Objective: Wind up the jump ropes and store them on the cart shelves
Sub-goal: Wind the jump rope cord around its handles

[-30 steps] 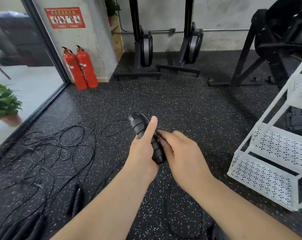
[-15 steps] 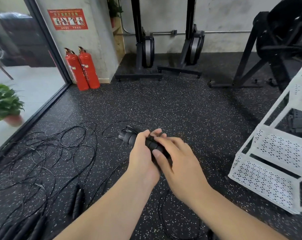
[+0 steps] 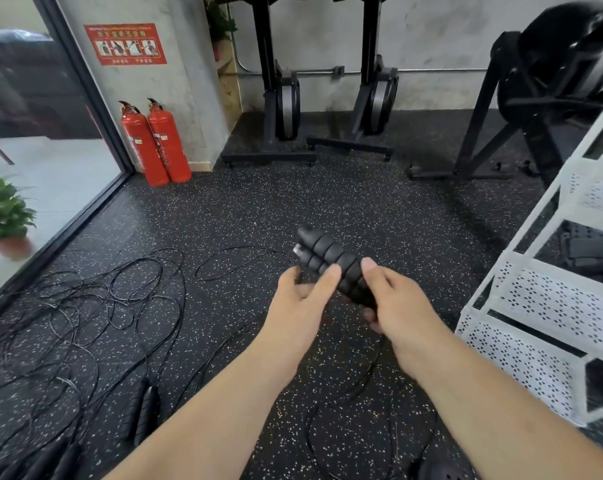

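My left hand (image 3: 298,308) and right hand (image 3: 402,308) both gripped the paired jump rope handles (image 3: 331,258) above the floor (image 3: 293,202), near the white cart (image 3: 549,303). Its shelves (image 3: 535,362) were cut off at right; contents unclear.

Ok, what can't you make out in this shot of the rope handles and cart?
Head view only:
- Rope handles: lower ends hidden by the left hand and right hand gripping them.
- White cart: cut off by the right edge.
- Red wall sign: text too small to read.
- Floor ropes: tangled, count unclear.
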